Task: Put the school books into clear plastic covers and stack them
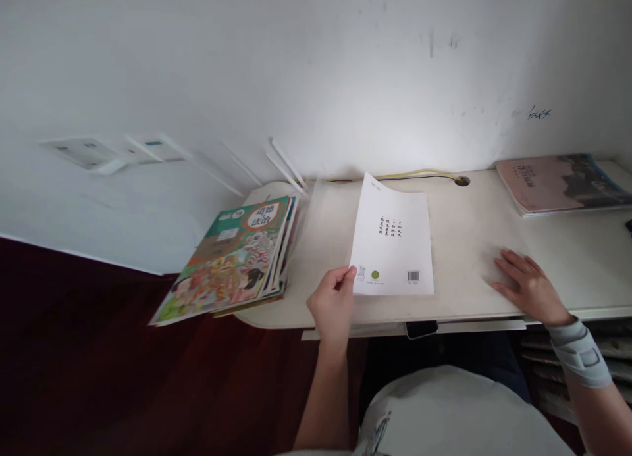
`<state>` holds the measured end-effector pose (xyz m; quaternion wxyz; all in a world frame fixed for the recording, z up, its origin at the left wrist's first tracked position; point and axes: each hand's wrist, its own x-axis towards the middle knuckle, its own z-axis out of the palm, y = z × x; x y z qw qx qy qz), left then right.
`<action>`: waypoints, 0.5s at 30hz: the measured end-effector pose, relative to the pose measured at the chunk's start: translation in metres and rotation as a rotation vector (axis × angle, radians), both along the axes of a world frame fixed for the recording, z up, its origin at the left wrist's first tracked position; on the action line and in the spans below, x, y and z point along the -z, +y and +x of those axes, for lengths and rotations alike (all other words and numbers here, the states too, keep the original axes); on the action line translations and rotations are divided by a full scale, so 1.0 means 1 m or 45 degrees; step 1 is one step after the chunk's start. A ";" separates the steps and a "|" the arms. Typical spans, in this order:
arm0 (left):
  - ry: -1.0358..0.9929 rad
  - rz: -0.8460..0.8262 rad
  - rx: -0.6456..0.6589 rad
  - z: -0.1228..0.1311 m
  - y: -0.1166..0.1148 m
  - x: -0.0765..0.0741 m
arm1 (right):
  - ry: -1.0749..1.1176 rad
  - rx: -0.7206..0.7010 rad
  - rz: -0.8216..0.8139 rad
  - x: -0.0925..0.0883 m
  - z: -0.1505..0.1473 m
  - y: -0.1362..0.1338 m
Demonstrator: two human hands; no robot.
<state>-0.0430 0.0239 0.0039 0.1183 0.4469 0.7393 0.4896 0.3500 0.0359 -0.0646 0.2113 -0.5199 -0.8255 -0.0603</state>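
Note:
A white book lies back cover up on the white desk, with a barcode and a green dot near its front edge. My left hand pinches its near left corner, fingers closed on it. My right hand lies flat and open on the desk to the right of the book, holding nothing. A grey wrist brace wraps my right wrist.
A stack of colourful books overhangs the desk's left end. A pink book lies at the far right by the wall. A yellow cable runs along the back edge to a desk hole. Dark red floor lies to the left.

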 end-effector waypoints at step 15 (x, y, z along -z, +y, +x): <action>0.339 0.094 0.068 -0.007 -0.003 0.016 | -0.024 0.040 -0.074 -0.007 -0.006 -0.001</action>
